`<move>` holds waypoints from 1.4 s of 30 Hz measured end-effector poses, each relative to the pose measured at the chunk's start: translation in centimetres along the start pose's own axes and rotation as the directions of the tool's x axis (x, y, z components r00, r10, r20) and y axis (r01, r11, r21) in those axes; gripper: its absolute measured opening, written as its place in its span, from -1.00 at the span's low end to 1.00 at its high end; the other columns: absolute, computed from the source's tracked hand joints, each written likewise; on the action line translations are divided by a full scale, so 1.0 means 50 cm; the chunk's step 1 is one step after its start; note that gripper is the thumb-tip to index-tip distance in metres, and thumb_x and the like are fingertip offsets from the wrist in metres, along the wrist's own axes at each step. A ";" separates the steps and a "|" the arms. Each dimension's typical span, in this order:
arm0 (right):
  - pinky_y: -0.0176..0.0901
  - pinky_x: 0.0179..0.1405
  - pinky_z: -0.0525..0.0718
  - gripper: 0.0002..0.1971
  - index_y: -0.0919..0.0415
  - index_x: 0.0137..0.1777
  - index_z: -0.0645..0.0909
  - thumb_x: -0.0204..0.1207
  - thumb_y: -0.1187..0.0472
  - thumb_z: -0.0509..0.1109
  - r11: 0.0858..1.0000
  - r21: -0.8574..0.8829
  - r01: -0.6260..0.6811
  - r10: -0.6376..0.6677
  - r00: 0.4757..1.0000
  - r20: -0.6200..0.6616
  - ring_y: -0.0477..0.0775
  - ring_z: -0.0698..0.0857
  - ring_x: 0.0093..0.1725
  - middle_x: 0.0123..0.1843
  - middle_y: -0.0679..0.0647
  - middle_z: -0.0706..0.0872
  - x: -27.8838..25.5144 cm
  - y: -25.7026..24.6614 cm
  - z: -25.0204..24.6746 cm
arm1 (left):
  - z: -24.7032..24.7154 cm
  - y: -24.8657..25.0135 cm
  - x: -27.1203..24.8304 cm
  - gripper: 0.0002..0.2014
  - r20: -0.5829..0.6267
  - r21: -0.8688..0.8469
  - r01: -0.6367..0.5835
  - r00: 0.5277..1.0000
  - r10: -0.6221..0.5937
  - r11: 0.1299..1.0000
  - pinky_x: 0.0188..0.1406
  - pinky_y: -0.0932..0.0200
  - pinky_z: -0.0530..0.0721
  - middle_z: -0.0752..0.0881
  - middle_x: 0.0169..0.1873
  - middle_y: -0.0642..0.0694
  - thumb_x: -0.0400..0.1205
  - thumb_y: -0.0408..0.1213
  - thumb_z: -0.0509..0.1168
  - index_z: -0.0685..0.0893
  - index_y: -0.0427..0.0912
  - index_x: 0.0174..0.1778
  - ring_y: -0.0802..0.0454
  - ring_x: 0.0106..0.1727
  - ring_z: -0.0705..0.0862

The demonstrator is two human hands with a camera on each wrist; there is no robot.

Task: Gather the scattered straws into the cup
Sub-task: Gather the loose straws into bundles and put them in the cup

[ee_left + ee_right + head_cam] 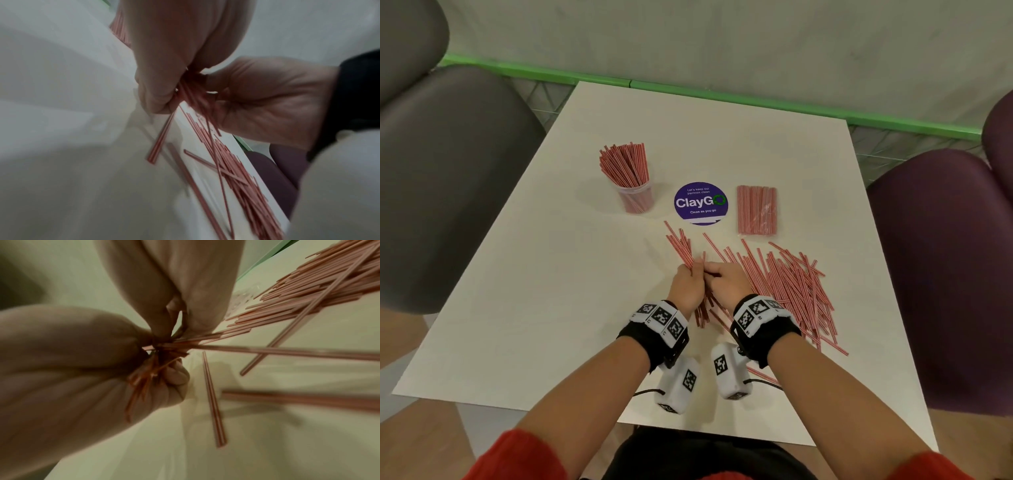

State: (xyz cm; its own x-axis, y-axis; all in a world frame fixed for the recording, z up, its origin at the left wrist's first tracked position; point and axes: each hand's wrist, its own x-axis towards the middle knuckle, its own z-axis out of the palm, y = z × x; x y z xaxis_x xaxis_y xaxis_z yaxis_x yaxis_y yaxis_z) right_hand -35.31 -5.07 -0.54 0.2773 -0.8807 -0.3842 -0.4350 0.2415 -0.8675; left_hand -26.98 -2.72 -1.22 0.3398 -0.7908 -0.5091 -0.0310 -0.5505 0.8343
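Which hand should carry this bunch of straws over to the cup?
Left, probably. The left hand already grips the bunch, and the cup stands on its side; the right hand sits by the loose pile.

We see a white square worktop (551,291) bearing a round purple "ClayGo" sticker (701,203) near its middle. Grey padded seats (448,171) stand at its left, purple padded seats (945,274) at its right, and a green ledge (688,89) runs behind it.

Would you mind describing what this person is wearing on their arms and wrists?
Both hands are bare. Each wrist has a black band carrying white blocks printed with black square codes. A white camera box with a thin black cable hangs under each wrist. Red sleeves are pushed up.
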 end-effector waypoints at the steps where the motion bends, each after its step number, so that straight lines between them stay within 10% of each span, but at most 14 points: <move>1: -0.25 0.02 0.68 -0.72 0.32 0.22 0.70 0.58 0.41 0.26 0.999 0.041 -0.004 0.004 1.000 0.013 0.06 0.72 -0.04 0.06 0.28 0.79 0.000 -0.003 -0.001 | 0.001 0.000 0.002 -0.44 -0.011 -0.038 0.006 1.000 -0.006 0.999 0.32 -0.06 0.58 0.63 0.22 -0.31 0.73 0.02 -0.03 0.46 -0.45 0.33 -0.21 0.23 0.64; 10: -0.56 -0.32 0.63 -0.77 0.41 0.06 0.75 0.41 0.49 0.44 0.993 0.110 0.032 -0.018 0.992 -0.121 -0.30 0.69 -0.41 -0.11 0.21 0.79 0.005 -0.012 -0.010 | 0.004 0.004 0.023 -0.56 0.044 -0.372 0.163 0.986 -0.158 0.914 0.09 -0.02 0.69 0.70 0.00 -0.39 0.76 -0.17 -0.01 0.55 -0.52 0.22 -0.22 0.04 0.70; 16: -0.19 -0.24 0.64 -0.75 0.21 -0.06 0.64 0.29 0.30 0.58 1.000 0.016 -0.007 0.010 0.982 -0.188 -0.08 0.60 -0.40 -0.39 -0.04 0.60 0.016 -0.012 -0.005 | -0.008 0.002 0.028 -0.64 0.090 -0.335 0.150 0.988 -0.127 0.930 0.18 -0.06 0.65 0.69 0.06 -0.36 0.75 -0.18 0.01 0.59 -0.31 0.25 -0.21 0.07 0.69; 21: 0.11 0.05 0.76 -0.75 0.15 -0.11 0.66 0.36 0.02 0.55 0.997 -0.044 -0.062 0.057 0.992 -0.111 0.13 0.73 -0.18 -0.27 0.03 0.69 0.019 -0.008 -0.014 | -0.031 0.007 0.043 -0.72 -0.026 -0.302 -0.012 1.000 0.004 0.953 -0.15 0.08 0.57 0.53 -0.30 -0.13 0.75 -0.15 0.03 0.52 -0.27 -0.09 -0.07 -0.25 0.55; 28: -0.20 -0.37 0.66 -0.77 0.28 -0.26 0.73 0.44 0.09 0.46 0.784 -0.598 -0.164 0.143 0.986 -0.083 0.08 0.72 -0.33 -0.35 0.10 0.74 0.017 -0.001 -0.004 | -0.066 -0.001 0.052 -0.77 -0.104 -0.305 -0.032 0.995 0.000 0.952 -0.60 0.29 0.41 0.39 -0.40 -0.04 0.76 -0.28 0.01 0.33 -0.11 -0.24 0.10 -0.51 0.36; 33: -0.10 -0.14 0.73 -0.84 0.30 -0.01 0.70 0.47 0.26 0.38 0.738 -0.648 -0.188 0.148 0.982 -0.116 0.19 0.75 -0.04 -0.05 0.17 0.78 0.027 -0.016 0.023 | -0.060 -0.024 0.039 -0.80 -0.046 -0.198 -0.015 0.999 0.006 0.980 -0.59 0.23 0.38 0.39 -0.42 -0.05 0.75 -0.22 0.03 0.34 -0.17 -0.19 0.10 -0.54 0.33; 39: -0.13 -0.25 0.58 -0.82 0.21 -0.17 0.62 0.50 0.08 0.37 0.642 -0.754 -0.140 0.172 0.984 -0.036 0.15 0.61 -0.22 -0.26 0.10 0.64 0.021 -0.023 0.028 | -0.065 -0.034 0.033 -0.76 -0.029 -0.081 -0.014 1.000 0.012 0.997 -0.50 0.14 0.42 0.43 -0.41 -0.07 0.74 -0.11 0.04 0.33 -0.25 0.00 0.04 -0.54 0.37; 42: -0.12 -0.26 0.61 -0.77 0.20 -0.31 0.64 0.52 0.11 0.33 0.745 -0.659 -0.102 0.105 0.994 -0.036 0.18 0.66 -0.23 -0.33 0.12 0.67 0.014 -0.021 0.024 | -0.068 -0.035 0.034 -0.70 -0.004 -0.031 -0.038 0.999 0.038 0.999 -0.50 0.15 0.43 0.42 -0.44 -0.05 0.72 -0.04 0.07 0.34 -0.25 -0.01 0.05 -0.55 0.38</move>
State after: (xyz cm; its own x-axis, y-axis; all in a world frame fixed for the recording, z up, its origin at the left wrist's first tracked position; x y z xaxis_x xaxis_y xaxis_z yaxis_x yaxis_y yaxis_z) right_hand -33.65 -5.46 -0.26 0.1994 -0.8645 -0.4615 -0.9172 0.0012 -0.3985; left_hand -23.17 -2.18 -2.84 0.3424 -0.8098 -0.4764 -0.0145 -0.5115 0.8591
